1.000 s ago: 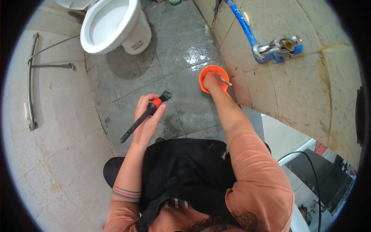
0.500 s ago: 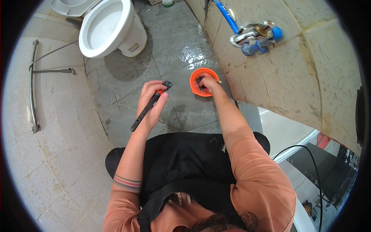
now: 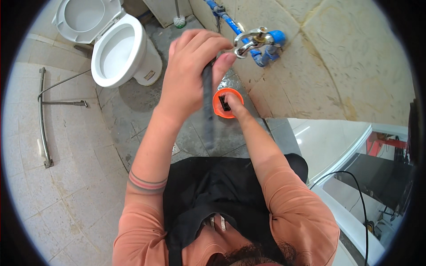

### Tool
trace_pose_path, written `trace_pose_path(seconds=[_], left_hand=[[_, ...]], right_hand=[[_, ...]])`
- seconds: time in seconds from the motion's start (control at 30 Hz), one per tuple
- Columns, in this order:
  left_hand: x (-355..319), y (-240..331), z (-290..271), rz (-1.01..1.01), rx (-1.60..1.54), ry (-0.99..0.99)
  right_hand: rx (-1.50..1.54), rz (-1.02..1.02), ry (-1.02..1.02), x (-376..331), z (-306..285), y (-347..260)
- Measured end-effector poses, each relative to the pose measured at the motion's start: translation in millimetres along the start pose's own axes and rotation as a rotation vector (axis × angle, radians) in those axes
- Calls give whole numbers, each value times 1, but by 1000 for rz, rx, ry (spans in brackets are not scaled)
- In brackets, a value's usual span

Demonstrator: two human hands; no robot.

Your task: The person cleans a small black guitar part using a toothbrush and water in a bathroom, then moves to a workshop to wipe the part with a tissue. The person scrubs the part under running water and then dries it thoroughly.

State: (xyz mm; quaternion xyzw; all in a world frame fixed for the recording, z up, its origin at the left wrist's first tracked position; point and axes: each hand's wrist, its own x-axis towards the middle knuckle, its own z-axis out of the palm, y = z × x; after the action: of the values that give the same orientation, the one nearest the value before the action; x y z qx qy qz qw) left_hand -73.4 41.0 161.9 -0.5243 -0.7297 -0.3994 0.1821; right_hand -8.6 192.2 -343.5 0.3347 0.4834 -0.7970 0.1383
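My left hand [image 3: 191, 68] is raised close below the metal faucet [image 3: 253, 42], its fingers wrapped round a black-handled tool [image 3: 208, 106]. The handle hangs down and is smeared by motion; the tool's head is hidden behind the fingers. Lower down and to the right, my right hand [image 3: 232, 100] reaches into a small orange bowl [image 3: 217, 111] on the floor. Its fingers grip a black blocky part [image 3: 224, 103] with openings in it, held inside the bowl.
A white toilet [image 3: 138, 62] with its lid up stands at the far left. Behind it is a toilet brush [image 3: 179, 21]. A metal bar [image 3: 43, 115] runs along the left tiled wall. Blue pipe [image 3: 230, 22] feeds the faucet on the right wall. The grey floor tiles [image 3: 191, 133] are wet.
My left hand has risen with the tool from above the floor toward the faucet, and the handle has swung more upright. My right hand stays in the bowl; the black part shows more clearly.
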Motion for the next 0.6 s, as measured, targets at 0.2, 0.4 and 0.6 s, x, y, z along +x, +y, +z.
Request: trace_pose_path(seconds=[0.2,0.4,0.6], left_hand=[[10,0,-8,61,223,2],[12,5,-1,77,195,3],[9,6,0,102,192,11]], right_hand=[[114,-22,-125,-161,62,-128],[286,100,-175,-180,71,-173],[450,-91,-265,-191,93,-190]])
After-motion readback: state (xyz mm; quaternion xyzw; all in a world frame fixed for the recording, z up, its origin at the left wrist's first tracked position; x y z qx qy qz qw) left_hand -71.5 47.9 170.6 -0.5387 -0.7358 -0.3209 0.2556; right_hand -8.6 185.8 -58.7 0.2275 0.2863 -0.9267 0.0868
